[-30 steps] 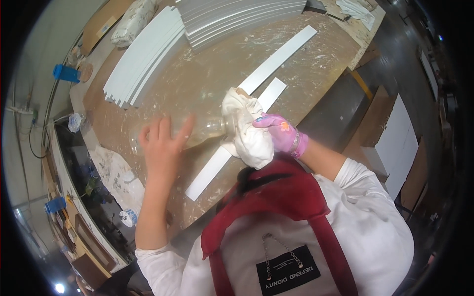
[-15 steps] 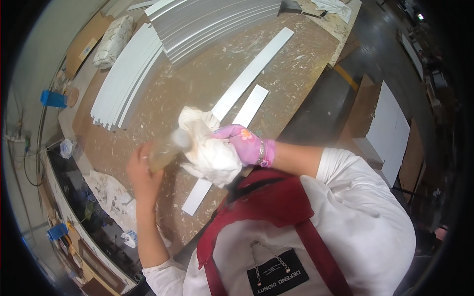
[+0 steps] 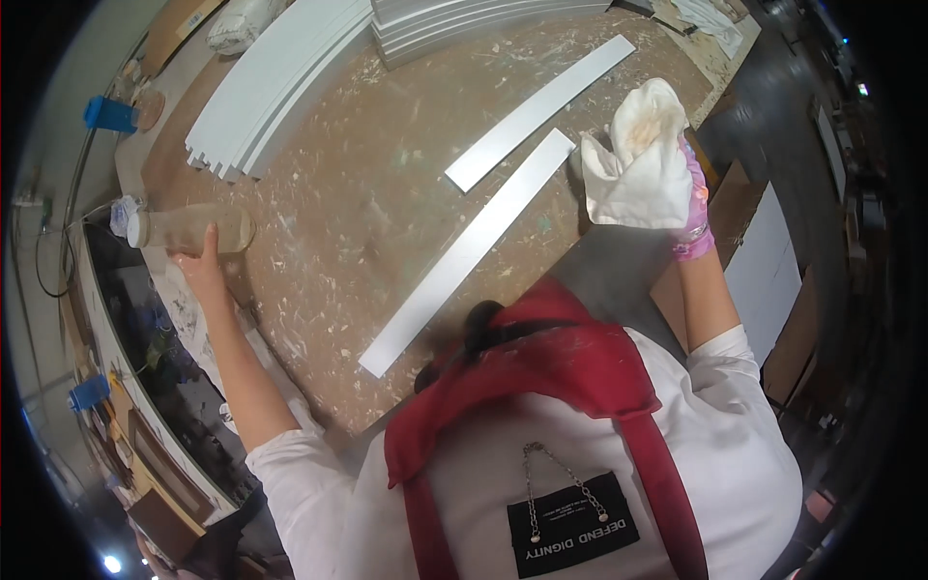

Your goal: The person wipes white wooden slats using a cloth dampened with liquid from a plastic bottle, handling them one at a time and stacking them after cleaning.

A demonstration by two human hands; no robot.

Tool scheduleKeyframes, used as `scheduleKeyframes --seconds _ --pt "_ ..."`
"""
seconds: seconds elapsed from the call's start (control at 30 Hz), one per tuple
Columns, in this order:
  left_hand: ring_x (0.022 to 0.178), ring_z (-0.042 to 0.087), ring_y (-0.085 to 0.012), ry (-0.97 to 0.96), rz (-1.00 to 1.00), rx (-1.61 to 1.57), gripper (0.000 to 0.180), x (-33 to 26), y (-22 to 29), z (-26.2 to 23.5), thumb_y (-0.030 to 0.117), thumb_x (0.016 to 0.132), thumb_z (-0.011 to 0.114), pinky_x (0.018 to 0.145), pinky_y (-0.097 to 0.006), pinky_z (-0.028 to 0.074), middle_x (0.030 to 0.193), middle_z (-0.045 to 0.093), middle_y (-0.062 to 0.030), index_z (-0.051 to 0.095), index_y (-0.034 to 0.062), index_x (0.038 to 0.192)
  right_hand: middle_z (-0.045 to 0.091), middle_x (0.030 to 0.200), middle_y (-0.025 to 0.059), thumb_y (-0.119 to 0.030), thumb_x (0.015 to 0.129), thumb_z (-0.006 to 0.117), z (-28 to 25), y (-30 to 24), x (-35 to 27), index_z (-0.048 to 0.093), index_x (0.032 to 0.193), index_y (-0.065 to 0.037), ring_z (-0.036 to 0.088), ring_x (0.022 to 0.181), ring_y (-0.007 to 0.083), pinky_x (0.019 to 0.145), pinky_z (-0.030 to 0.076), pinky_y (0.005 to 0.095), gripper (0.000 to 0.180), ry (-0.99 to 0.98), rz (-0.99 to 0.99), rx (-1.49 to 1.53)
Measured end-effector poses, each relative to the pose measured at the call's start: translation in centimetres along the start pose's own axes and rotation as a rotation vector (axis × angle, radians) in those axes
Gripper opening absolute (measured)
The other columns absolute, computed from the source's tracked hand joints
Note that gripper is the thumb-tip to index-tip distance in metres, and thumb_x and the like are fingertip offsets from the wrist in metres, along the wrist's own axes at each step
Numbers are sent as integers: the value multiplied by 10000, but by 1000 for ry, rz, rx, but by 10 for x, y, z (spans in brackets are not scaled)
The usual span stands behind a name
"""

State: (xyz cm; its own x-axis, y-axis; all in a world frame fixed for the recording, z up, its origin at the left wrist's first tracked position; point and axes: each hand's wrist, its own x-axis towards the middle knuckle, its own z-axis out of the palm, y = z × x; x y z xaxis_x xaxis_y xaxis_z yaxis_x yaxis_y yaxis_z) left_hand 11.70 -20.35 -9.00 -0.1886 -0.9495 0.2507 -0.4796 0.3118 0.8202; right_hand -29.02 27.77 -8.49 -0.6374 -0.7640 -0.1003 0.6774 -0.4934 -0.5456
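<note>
My left hand (image 3: 205, 269) is closed around a clear plastic bottle (image 3: 198, 228) with a white cap, tipped on its side near the table's left edge. Its thumb shows over the bottle; the other fingers are mostly hidden. A bunched white cloth (image 3: 633, 184) with a brownish stain is gripped in my right hand (image 3: 692, 208), which wears a pink flowered glove, out past the table's right side. Between my hands, a long white strip (image 3: 474, 251) lies at a slant on the table. Another white strip (image 3: 541, 114) lies farther off, apart from it.
The brown worktable (image 3: 338, 222) is spattered with paint. White strips (image 3: 280, 87) are stacked at the far left, beside a pile of grey-white panels (image 3: 464, 27). A blue holder (image 3: 109, 114) is at the left edge. Cardboard and a white panel (image 3: 764, 280) stand at the right.
My hands have moved apart: the bottle went left and now lies sideways, the cloth went right and away from me. The near strip, partly covered before, is now in full view.
</note>
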Motion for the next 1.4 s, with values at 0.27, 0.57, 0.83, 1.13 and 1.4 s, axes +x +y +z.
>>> scheduleKeyframes --seconds 0.27,0.57,0.83,1.13,1.4 --pt "1142 502 -281 -582 318 336 577 -187 74 34 150 734 733 945 -400 413 1175 544 -131 503 20 1248 602 1194 113 -108 900 590 0 -10 -9 574 1216 0 583 1096 175 953 456 313 334 303 -220 -858" --pt "979 524 -354 -757 609 232 522 -256 90 82 148 712 750 853 -418 434 1103 567 -150 564 22 1184 643 877 108 -290 853 534 70 58 16 636 1039 -104 630 753 294 716 517 390 282 -447 -523 -2271" --pt "974 519 -352 -765 587 206 502 -260 97 79 130 721 741 855 -416 435 1104 566 -151 569 24 1181 675 882 124 -281 881 479 39 55 48 662 1017 -123 645 808 255 735 513 364 277 -354 -9 -2451" --pt "1000 520 -371 -785 573 231 490 -258 96 79 181 755 713 878 -422 423 1130 564 -170 560 27 1195 658 937 182 -220 844 494 71 59 52 661 905 -66 629 924 331 798 528 409 236 -611 150 -2457" --pt "999 526 -365 -761 585 230 493 -261 95 81 174 744 721 874 -420 426 1125 568 -167 565 31 1189 658 810 116 -305 871 531 64 58 61 630 971 -108 647 874 269 666 532 379 243 -753 123 -2541"
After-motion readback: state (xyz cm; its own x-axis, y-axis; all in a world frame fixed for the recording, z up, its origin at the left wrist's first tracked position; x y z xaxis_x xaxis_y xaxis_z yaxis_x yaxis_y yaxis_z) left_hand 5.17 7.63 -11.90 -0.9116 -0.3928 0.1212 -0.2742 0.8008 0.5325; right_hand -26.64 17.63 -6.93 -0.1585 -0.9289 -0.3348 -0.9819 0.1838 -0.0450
